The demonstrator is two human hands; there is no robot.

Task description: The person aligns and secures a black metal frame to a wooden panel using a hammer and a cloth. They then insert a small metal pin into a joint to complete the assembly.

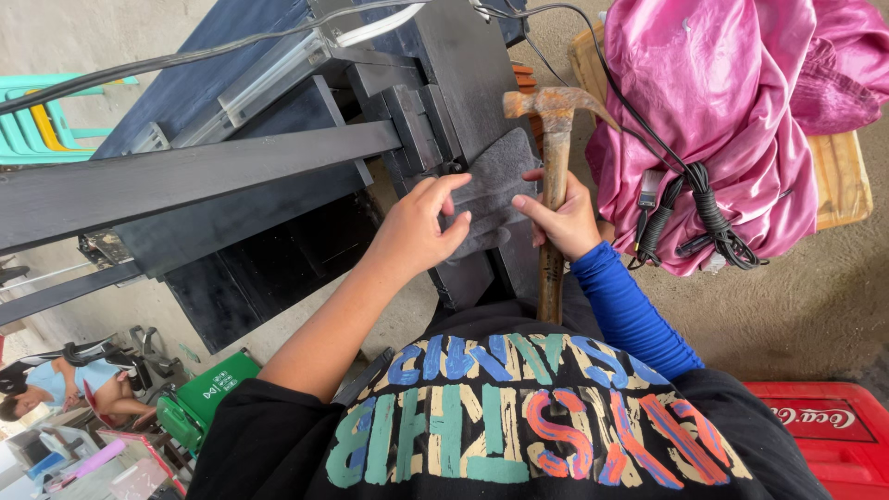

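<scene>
Two hands (421, 227) (565, 220), grey cloth (495, 176), black frame (204, 171), perhaps concrete floor (796, 306)

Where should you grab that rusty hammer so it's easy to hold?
Best on the wooden handle, not the rusty head. The hammer stands upright, head on top, so the long straight handle is the easy part to wrap fingers around. The right hand already grips it mid-handle from the right; the left hand presses the grey cloth on the other side.
</scene>
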